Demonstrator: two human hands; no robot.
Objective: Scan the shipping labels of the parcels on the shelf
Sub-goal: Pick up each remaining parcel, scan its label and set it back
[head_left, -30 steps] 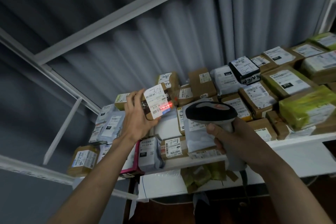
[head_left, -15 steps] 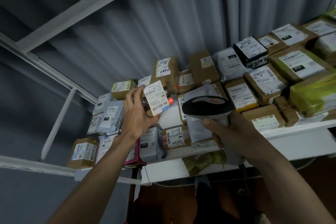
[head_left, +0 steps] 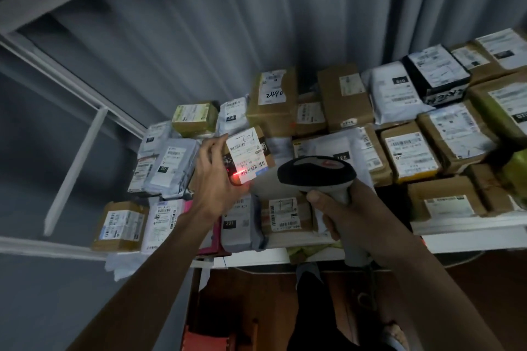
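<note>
White shelf (head_left: pixel 470 245) under labelled parcels (head_left: pixel 410 151)

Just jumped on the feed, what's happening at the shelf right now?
A person is scanning parcels. The left hand grips a small brown parcel, label tilted toward the barcode scanner held in the right hand. The red scan light falls on the label's lower left edge. Many other labelled parcels lie packed on the white shelf.

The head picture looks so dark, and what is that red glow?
Head view: the room is dim, so the parcels look grey; the red glow is the scanner light on the label of the box held in the left hand; edges are blurry and the shelf bends from the wide lens.
</note>
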